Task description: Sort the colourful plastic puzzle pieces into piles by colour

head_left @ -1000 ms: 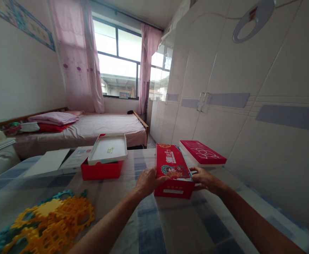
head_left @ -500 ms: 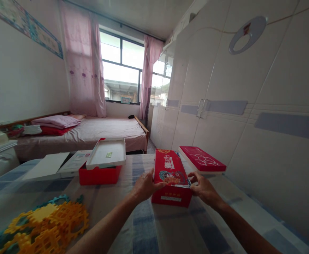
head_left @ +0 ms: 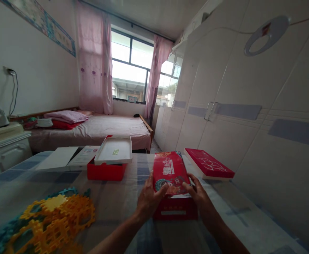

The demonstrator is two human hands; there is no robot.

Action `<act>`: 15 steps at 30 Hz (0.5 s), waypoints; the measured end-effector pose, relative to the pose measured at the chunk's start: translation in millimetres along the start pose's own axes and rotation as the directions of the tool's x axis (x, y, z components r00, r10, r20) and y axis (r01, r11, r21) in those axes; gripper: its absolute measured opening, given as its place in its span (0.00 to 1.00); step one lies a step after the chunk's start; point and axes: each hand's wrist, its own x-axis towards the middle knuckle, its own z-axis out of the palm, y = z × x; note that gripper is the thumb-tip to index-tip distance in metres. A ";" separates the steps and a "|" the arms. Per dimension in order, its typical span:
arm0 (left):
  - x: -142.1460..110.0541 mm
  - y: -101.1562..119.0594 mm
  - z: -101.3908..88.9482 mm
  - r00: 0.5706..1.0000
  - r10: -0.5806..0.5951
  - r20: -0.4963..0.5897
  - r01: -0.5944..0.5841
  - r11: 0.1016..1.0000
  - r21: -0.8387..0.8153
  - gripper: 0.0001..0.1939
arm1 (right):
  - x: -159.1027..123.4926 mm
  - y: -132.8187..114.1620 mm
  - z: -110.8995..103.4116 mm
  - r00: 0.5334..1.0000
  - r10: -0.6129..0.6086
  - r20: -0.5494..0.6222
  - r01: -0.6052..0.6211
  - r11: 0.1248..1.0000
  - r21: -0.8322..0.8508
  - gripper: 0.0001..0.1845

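Inward from the right edge of the table (head_left: 117,199): printed red box (head_left: 171,171) between left hand (head_left: 148,197) and right hand (head_left: 200,194), fingers grasping its sides, thumbs on top.

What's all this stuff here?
Printed oblong box: one, red, front centre
Flat oblong box: one, red and white, back right
Plain oblong box: one, red, back left
Shallow oblong tray: one, white, atop plain box
Flat oblong items: count unclear, white, left of tray
Toothed plastic pieces: many, yellow and teal, front left
Checked cloth: one, white and blue, under boxes
Window: one, dark frame, far end
Curtains: two, pink, beside window
Bed: one, pink, below window
Wardrobe: one, white, right
Poster: one, bluish, upper left
Cabinet: one, white, left
Left hand and right hand: two, bare, holding printed box
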 end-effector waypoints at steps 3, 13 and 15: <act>0.7 -2.1 -3.1 1.000 -0.019 0.017 0.019 1.000 -0.023 0.36 | -2.8 2.4 -2.6 0.983 0.165 0.086 -0.179 0.965 0.193 0.39; -1.6 0.1 -15.6 0.998 -0.027 0.062 0.032 0.996 -0.088 0.39 | -8.7 -27.0 -4.0 0.997 0.041 0.060 -0.034 0.993 -0.113 0.40; -4.5 14.5 -16.8 0.996 -0.020 0.089 0.036 0.983 -0.179 0.39 | -15.1 -36.3 -2.0 0.984 -0.178 -0.010 0.157 0.891 -0.425 0.40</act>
